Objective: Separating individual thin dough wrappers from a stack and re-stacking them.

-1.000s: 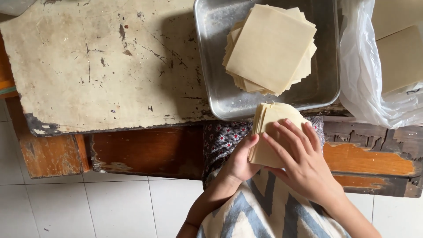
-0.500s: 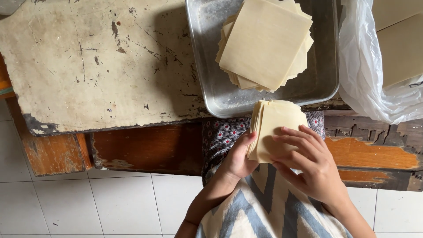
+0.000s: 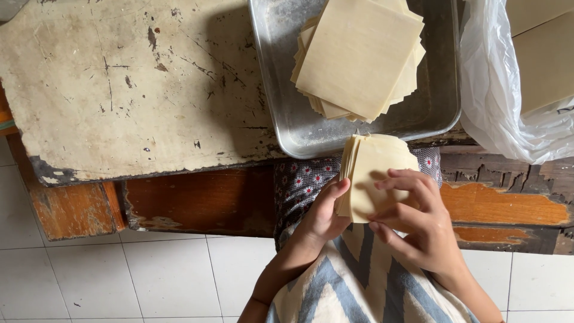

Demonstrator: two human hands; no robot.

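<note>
A small stack of pale square dough sheets (image 3: 373,167) rests in my left hand (image 3: 320,218), whose thumb presses its left edge. My right hand (image 3: 418,221) lies on top of that stack, fingers curled over the uppermost sheet. Both hands sit over my lap, just below the table edge. Straight above them stands a metal tray (image 3: 287,119) holding a larger pile of dough sheets (image 3: 359,57), fanned at uneven angles.
A worn pale board (image 3: 119,90) covers the table's left part. A clear plastic bag (image 3: 502,101) with more dough sheets (image 3: 547,60) lies at the right. The chipped wooden table frame (image 3: 197,200) runs below, over a white tiled floor (image 3: 119,275).
The held stack has shifted slightly left and lower. My right hand's fingers have slid down over the top sheet. The view has drifted so the tray sits higher.
</note>
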